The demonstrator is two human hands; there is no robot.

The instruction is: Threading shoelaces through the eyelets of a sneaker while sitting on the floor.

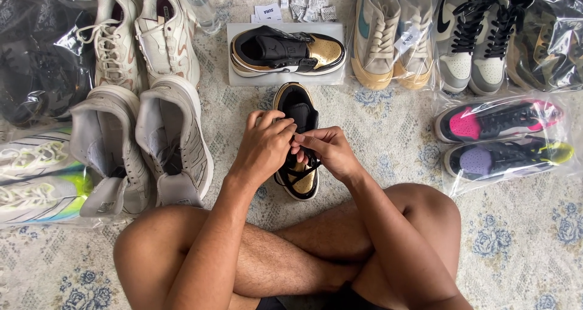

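Observation:
A black and gold sneaker (pixel 296 106) lies on the carpet in front of my crossed legs, heel pointing away from me. My left hand (pixel 265 146) rests over its middle with fingers curled on the black lace (pixel 310 162). My right hand (pixel 328 149) pinches the same lace from the right side. Both hands meet over the sneaker's tongue and hide most of its lacing. The matching black and gold sneaker (pixel 286 52) lies on its side on a white sheet (pixel 240 78) just beyond.
Two grey-white pairs of sneakers (pixel 146 128) lie at left, with bagged shoes (pixel 36 182) beside them. Beige, black-and-grey and bagged pink and purple sneakers (pixel 501 137) lie at right. A clear bottle (pixel 202 6) and small packets (pixel 310 6) sit at the top. My knees flank the carpet.

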